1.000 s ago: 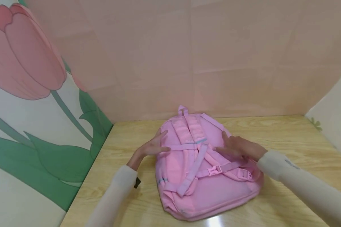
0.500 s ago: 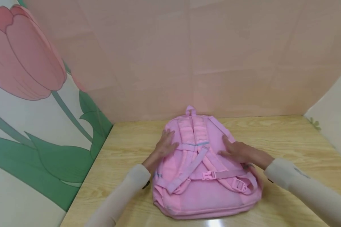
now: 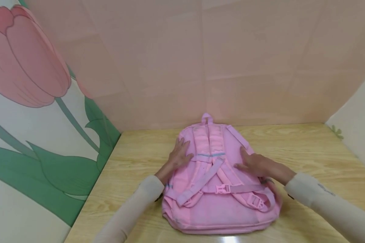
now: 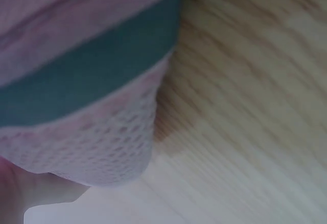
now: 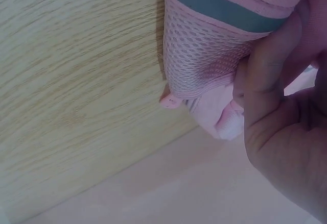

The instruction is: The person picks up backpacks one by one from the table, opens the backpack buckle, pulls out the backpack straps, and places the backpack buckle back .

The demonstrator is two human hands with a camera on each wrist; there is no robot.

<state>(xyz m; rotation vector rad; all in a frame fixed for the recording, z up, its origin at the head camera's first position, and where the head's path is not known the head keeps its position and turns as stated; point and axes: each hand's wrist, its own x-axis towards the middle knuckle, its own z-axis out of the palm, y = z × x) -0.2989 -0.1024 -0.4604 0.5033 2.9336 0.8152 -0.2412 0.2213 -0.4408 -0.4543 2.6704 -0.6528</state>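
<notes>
A pink backpack (image 3: 243, 216) lies on the wooden table with its shoulder straps facing up and its top loop toward the far wall. A pink buckle (image 3: 223, 189) joins a strap across its lower half. My left hand (image 3: 180, 156) rests on the bag's upper left side, fingers spread. On the opposite side, my right hand (image 3: 255, 164) touches the bag, thumb toward the straps. In the right wrist view, fingers (image 5: 268, 60) of that hand lie bent against a mesh side pocket (image 5: 199, 45). The left wrist view shows another mesh pocket (image 4: 112, 137) with a green band.
The table (image 3: 310, 152) extends on both sides of the backpack. A pinkish covering (image 3: 261, 67) hangs at its back edge. Along the left stands a wall with a painted tulip (image 3: 36, 64), and a pale wall (image 3: 357, 121) bounds the right.
The backpack has turned and straightened, its top shifting right and its bottom left. My left hand has come down onto it and moved right; the right hand has shifted slightly right.
</notes>
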